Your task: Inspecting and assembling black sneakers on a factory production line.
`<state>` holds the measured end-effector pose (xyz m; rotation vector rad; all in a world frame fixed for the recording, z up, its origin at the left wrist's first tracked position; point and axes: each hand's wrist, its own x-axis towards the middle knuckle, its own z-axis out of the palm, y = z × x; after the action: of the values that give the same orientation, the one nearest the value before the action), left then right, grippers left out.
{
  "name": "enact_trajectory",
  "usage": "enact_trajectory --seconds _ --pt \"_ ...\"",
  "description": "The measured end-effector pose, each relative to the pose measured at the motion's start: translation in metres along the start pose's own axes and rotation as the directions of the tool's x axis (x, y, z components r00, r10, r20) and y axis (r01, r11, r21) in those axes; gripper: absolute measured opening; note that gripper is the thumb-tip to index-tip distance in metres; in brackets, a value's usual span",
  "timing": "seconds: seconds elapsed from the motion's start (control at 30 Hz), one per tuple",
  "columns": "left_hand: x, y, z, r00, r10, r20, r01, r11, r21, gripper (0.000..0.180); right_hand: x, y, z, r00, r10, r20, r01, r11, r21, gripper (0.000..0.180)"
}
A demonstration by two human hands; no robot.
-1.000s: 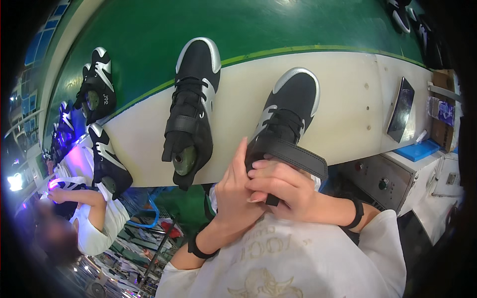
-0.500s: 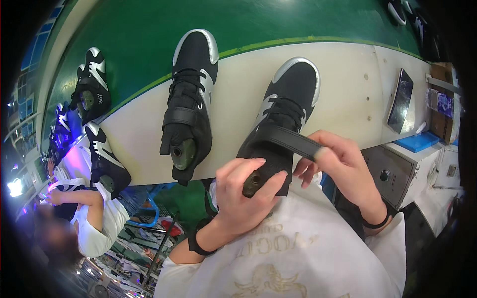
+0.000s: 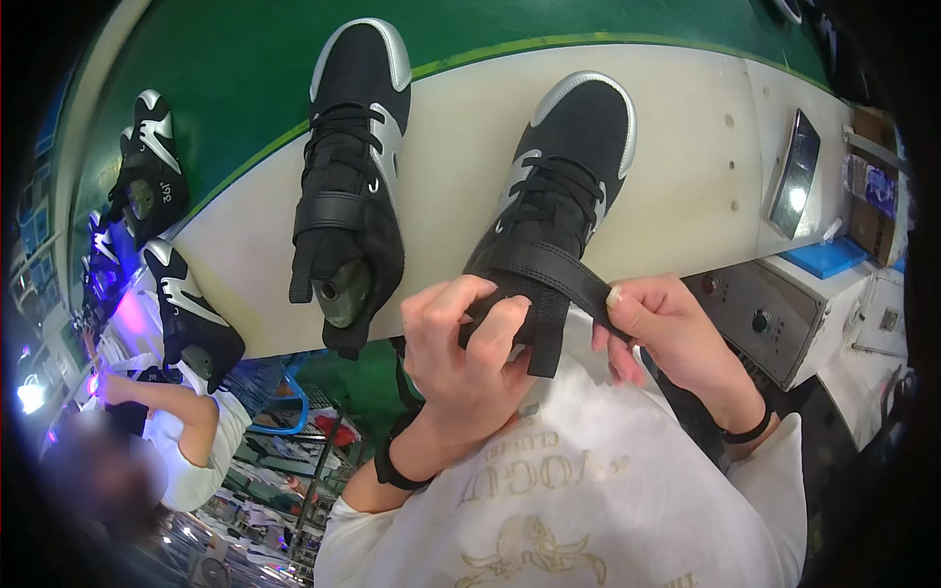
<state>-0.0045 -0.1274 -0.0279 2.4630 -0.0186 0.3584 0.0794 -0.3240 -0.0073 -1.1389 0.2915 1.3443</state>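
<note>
One black-and-silver shoe (image 3: 561, 181), before us at the near edge of the white bench (image 3: 470, 147), toe pointing away, slightly right. One strap (image 3: 551, 267), slanting rightward toward us: our right hand (image 3: 676, 333) pinches its free end; our left hand (image 3: 461, 348) grasps the shoe's rear.

Black shoes (image 3: 343, 186), a control box (image 3: 740, 302) and a co-worker (image 3: 191, 426) show a workshop

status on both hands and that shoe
Left hand holding shoe at back; right hand pinching strap end. Shoe upright, toe away. Second shoe left, apart, not blocking.
</note>
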Motion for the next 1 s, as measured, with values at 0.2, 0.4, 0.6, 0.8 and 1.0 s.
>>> enact_trajectory --seconds 0.2,0.4,0.6,0.8,1.0 --pt "-0.003 0.001 -0.001 0.997 -0.025 0.075 0.033 0.993 -0.109 0.059 0.017 0.036 0.009 1.000 0.015 0.002 -0.015 0.990 0.140 0.047" --pt "-0.005 0.007 0.008 0.997 -0.062 0.055 0.070 0.986 -0.154 0.062 0.034 0.050 0.014 0.998 -0.041 -0.053 0.040 0.999 -0.017 0.047" --pt "-0.002 0.013 -0.001 0.981 -0.141 0.131 0.168 0.960 -0.223 0.056 0.043 0.041 -0.004 0.929 -0.347 -0.126 0.181 0.726 -0.663 0.028" --pt "-0.007 0.021 0.004 0.774 -0.261 0.577 0.593 -0.020 -0.805 0.049 -0.011 0.028 -0.005 0.723 -0.629 -0.286 0.328 0.677 -0.659 0.068" --pt "0.001 -0.017 0.000 0.935 -0.177 0.308 0.300 0.857 -0.419 0.054 -0.009 0.037 0.000 0.639 -0.765 -0.080 0.272 0.322 -0.907 0.070"
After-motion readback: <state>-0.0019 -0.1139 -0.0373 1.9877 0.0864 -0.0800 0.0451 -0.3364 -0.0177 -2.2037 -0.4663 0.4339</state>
